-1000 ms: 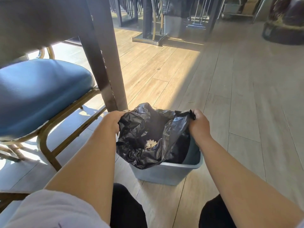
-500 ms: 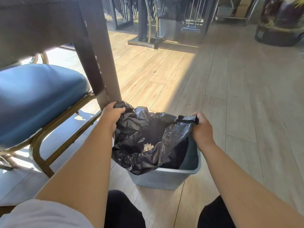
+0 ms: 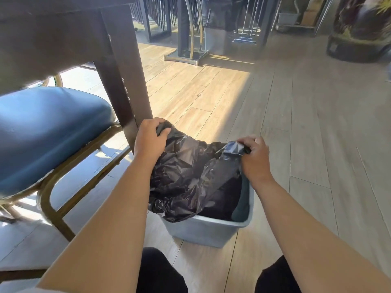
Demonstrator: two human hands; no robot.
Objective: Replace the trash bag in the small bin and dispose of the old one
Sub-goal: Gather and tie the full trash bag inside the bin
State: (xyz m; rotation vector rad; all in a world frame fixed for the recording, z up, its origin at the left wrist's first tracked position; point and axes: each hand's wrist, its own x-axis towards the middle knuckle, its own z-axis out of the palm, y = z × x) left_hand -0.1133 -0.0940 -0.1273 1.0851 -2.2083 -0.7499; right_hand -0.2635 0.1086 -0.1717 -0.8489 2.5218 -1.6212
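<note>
The person crouches over the small grey bin (image 3: 208, 231), which sits on the wood floor just right of the dark table leg (image 3: 124, 85). Over the last second both fists have climbed and drawn the black trash bag (image 3: 190, 178) higher out of the bin; the pale scrap seen inside earlier is now hidden by folded plastic. The left hand (image 3: 149, 140) is clenched on the bag's rim beside the table leg. The right hand (image 3: 255, 157) pinches the opposite edge above the bin's right wall. The bag's lower part still lies inside the bin, so I judge the old liner is only part-way out.
</note>
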